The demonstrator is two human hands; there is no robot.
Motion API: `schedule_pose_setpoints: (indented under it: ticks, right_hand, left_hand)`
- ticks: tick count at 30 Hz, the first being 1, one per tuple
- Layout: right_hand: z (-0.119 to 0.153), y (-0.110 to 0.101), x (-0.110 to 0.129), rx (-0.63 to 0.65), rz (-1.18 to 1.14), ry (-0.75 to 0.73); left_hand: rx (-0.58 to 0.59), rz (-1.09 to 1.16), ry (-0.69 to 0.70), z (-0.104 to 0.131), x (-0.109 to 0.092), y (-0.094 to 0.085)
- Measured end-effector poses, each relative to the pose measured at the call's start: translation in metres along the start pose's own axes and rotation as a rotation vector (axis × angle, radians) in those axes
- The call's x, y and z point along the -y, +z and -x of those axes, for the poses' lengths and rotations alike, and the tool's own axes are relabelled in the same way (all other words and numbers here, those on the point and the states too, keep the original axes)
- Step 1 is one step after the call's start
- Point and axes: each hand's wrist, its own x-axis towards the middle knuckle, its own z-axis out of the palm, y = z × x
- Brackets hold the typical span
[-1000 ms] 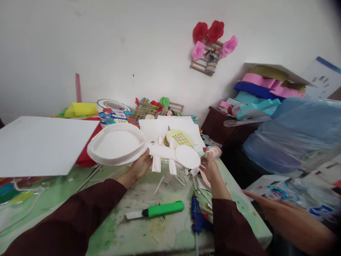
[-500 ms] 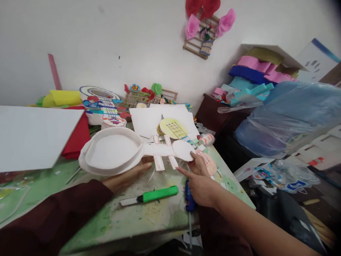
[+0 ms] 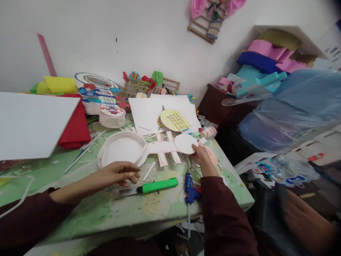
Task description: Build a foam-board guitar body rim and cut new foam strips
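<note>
A white cardboard or foam-board model shaped like a stringed instrument (image 3: 160, 147) lies across the table, with a shallow round rimmed body at the left and a round head at the right. Two pairs of short strips stick out from its neck. My right hand (image 3: 201, 156) pinches the edge of the round head. Free of the model, my left hand (image 3: 123, 173) hovers in front of the round body with loosely bent fingers, holding nothing visible. Beside it is a green utility knife (image 3: 159, 185), its blade partly under my left hand. A blue glue gun (image 3: 190, 188) lies at the right.
A yellow paper instrument (image 3: 173, 120) rests on white sheets behind the model. A decorated instrument model (image 3: 112, 116), red cloth (image 3: 72, 122) and a large white board (image 3: 28, 123) are at the left. Another person's blurred arm (image 3: 307, 220) is at the lower right.
My left hand has let go of the round body and moved down toward the knife. The model is lower, on the table. Another person's pointing hand has withdrawn to the right.
</note>
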Motion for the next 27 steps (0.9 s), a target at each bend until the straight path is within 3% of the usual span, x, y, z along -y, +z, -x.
schedule_pose_setpoints:
  ticks: [5, 8, 9, 11, 14, 15, 16, 19, 20, 23, 27]
  right_hand:
    - [0.003, -0.007, 0.018, -0.15, 0.415, -0.074]
    - [0.028, 0.0, 0.034, -0.167, 0.71, -0.266]
    - [0.037, 0.006, 0.038, -0.106, 0.907, -0.378]
    - [0.057, 0.023, 0.046, 0.11, 1.064, -0.488]
    - [0.083, 0.045, 0.051, 0.981, 1.251, -0.592]
    - [0.089, 0.05, 0.052, 1.102, 1.317, -0.569]
    - [0.093, 0.053, 0.052, 1.08, 1.411, -0.553]
    - [0.098, 0.063, 0.052, 0.717, 1.607, -0.597]
    - [0.1, 0.07, 0.052, 0.653, 1.597, -0.657]
    - [0.108, 0.1, 0.048, 0.684, 1.451, -0.906]
    - [0.131, 0.158, 0.034, 0.774, 1.382, -1.129]
  left_hand:
    - [-0.3, -0.693, 0.337, -0.001, 0.011, -0.013]
    - [-0.295, -0.962, 0.399, -0.007, 0.027, -0.017]
    - [-0.282, -1.016, 0.393, -0.009, 0.031, -0.018]
    - [-0.268, -1.085, 0.385, -0.011, 0.034, -0.017]
    - [-0.271, -1.119, 0.376, -0.011, 0.032, -0.012]
    - [-0.27, -1.119, 0.37, -0.009, 0.031, -0.01]
    - [-0.266, -1.12, 0.366, -0.008, 0.03, -0.01]
    - [-0.24, -1.129, 0.411, 0.0, 0.029, -0.018]
    - [-0.223, -1.131, 0.45, 0.002, 0.03, -0.025]
    - [-0.215, -1.085, 0.547, 0.004, 0.033, -0.06]
    - [-0.385, -0.945, 0.487, -0.009, 0.043, -0.112]
